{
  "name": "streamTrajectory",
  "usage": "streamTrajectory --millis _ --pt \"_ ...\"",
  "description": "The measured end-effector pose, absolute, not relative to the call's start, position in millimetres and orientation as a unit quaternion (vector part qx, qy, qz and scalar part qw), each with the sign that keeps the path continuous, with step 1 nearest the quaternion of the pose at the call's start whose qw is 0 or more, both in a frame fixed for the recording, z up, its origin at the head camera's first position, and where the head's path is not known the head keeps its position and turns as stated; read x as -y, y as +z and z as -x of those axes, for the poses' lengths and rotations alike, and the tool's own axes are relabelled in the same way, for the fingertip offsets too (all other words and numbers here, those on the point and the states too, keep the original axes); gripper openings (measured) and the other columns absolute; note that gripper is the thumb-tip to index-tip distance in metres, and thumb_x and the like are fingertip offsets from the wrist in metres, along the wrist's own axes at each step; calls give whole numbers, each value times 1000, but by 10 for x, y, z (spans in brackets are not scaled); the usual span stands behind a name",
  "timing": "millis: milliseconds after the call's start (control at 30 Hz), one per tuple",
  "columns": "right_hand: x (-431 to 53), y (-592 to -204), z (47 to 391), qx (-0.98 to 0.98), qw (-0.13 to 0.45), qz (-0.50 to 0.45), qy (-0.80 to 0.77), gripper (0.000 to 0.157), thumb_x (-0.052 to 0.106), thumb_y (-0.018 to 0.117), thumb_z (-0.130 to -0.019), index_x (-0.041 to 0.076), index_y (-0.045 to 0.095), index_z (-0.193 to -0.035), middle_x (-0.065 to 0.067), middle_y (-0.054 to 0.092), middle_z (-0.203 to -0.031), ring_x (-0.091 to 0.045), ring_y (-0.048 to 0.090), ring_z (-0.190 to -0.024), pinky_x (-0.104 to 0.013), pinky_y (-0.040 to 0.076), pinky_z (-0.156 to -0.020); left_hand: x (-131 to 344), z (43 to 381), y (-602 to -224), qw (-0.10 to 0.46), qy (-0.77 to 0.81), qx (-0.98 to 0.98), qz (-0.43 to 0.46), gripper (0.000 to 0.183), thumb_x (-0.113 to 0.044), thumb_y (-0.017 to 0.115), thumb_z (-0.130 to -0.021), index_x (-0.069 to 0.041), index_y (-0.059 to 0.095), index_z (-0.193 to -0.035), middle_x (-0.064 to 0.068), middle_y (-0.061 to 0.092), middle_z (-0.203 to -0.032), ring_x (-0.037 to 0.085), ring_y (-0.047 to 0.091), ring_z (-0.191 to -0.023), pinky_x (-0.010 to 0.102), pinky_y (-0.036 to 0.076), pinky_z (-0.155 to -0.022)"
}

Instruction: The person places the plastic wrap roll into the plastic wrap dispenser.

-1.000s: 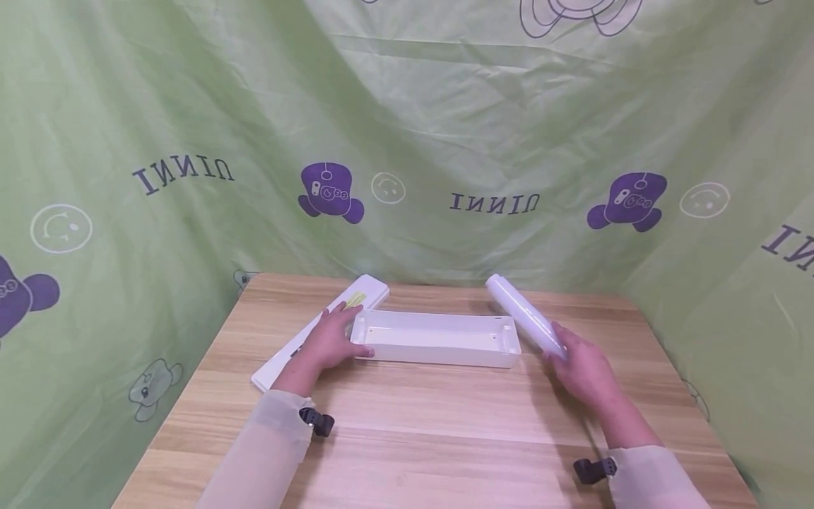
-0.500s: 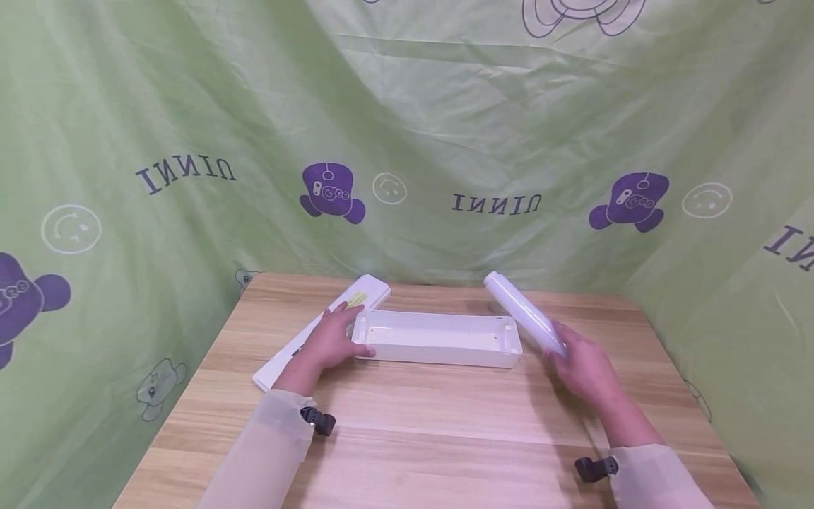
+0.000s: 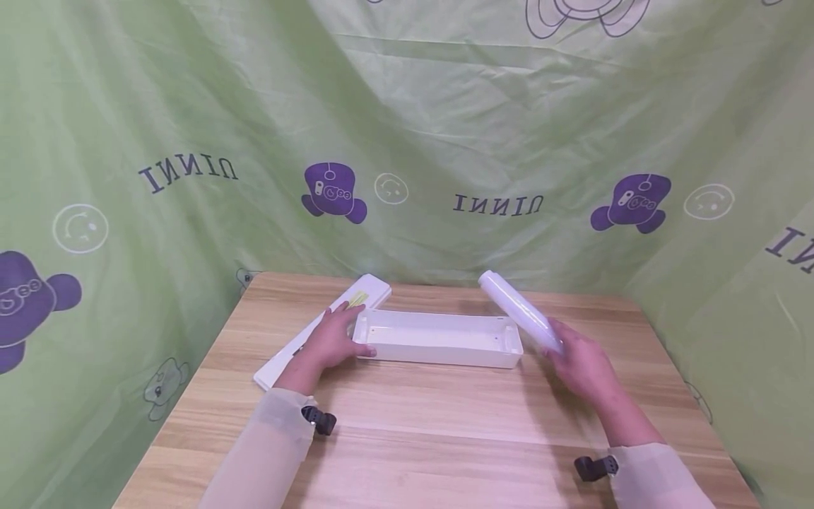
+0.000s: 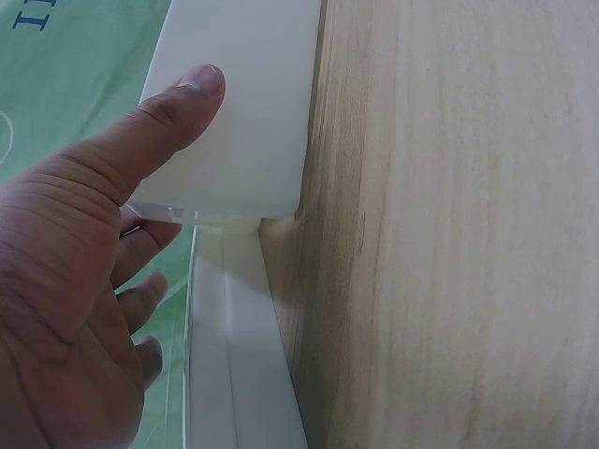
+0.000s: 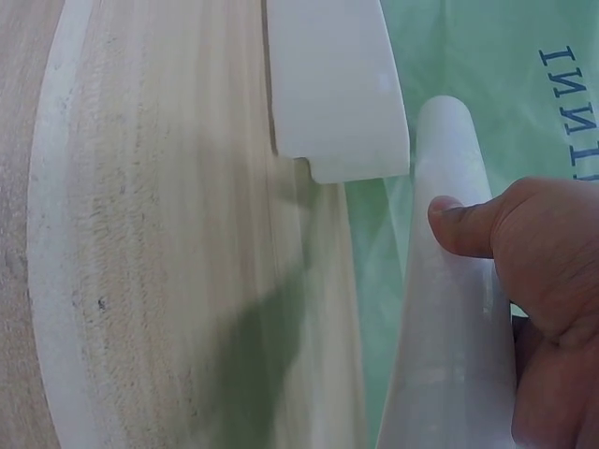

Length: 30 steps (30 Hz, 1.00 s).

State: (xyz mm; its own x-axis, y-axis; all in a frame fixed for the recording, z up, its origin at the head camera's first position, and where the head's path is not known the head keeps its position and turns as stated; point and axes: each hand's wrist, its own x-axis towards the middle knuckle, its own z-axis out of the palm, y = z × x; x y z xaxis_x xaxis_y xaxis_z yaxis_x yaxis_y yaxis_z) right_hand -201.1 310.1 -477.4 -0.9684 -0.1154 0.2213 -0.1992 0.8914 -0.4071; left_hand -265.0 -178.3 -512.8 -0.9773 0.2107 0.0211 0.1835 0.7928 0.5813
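My left hand (image 3: 331,339) grips the left end of a long white open-topped plastic box (image 3: 439,355), thumb on its front wall, fingers at the far side. Inside the box, bare floor shows with small holes. With my right hand (image 3: 584,360) I hold a roll of clear plastic wrap (image 3: 518,307) by its near end, thumb along its side in the right wrist view. The roll slants back and left, its far end raised behind the box's right end. A long white lid (image 3: 280,363) with a yellow-green label lies aslant under my left hand, partly hidden by it.
Everything sits on a wood-grain table (image 3: 432,438). A green curtain (image 3: 407,141) with purple bear prints hangs right behind the table's back edge and along both sides.
My right hand has tilted the roll slightly, its far end shifting left and up towards the box. My left hand and the box stay in place; the head view has drifted a little.
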Motion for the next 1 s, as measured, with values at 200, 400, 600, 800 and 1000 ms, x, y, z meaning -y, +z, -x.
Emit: streamTrajectory --millis 200,400,600,800,1000 --pt "-3073 -4743 2018 968 87 -85 217 69 13 73 -96 -2 42 -155 -36 56 -139 -56 61 -114 -71 48 -95 1788 2670 -5141 22 300 -948 -105 112 -51 96 -66 -12 45 -158 21 36 -164 51 20 -153 64 18 -123" --pt "-3058 -4729 2022 969 83 -87 217 69 13 73 -96 -1 42 -156 -36 54 -141 -57 60 -115 -72 48 -95 1785 2674 -5134 24 300 -948 -104 112 -51 96 -65 -12 45 -158 21 35 -164 52 20 -152 64 19 -123" --pt "-3044 -4728 2017 969 78 -85 219 68 14 72 -96 -1 42 -156 -36 52 -143 -57 58 -117 -72 46 -97 1776 2658 -5121 29 304 -947 -96 112 -51 96 -65 -13 45 -158 22 32 -166 56 18 -151 66 20 -122" --pt "-3020 -4722 2025 967 88 -93 220 67 12 73 -95 -1 44 -154 -36 54 -141 -56 60 -116 -71 47 -96 1778 2650 -5116 28 303 -948 -96 112 -51 96 -65 -13 45 -158 23 31 -166 57 17 -151 67 21 -121" --pt "-3004 -4717 2038 966 98 -107 216 66 12 73 -95 -2 45 -153 -36 58 -136 -54 63 -111 -69 50 -92 1781 2654 -5125 28 301 -948 -97 112 -51 96 -66 -14 45 -158 23 32 -165 55 18 -151 66 20 -122"
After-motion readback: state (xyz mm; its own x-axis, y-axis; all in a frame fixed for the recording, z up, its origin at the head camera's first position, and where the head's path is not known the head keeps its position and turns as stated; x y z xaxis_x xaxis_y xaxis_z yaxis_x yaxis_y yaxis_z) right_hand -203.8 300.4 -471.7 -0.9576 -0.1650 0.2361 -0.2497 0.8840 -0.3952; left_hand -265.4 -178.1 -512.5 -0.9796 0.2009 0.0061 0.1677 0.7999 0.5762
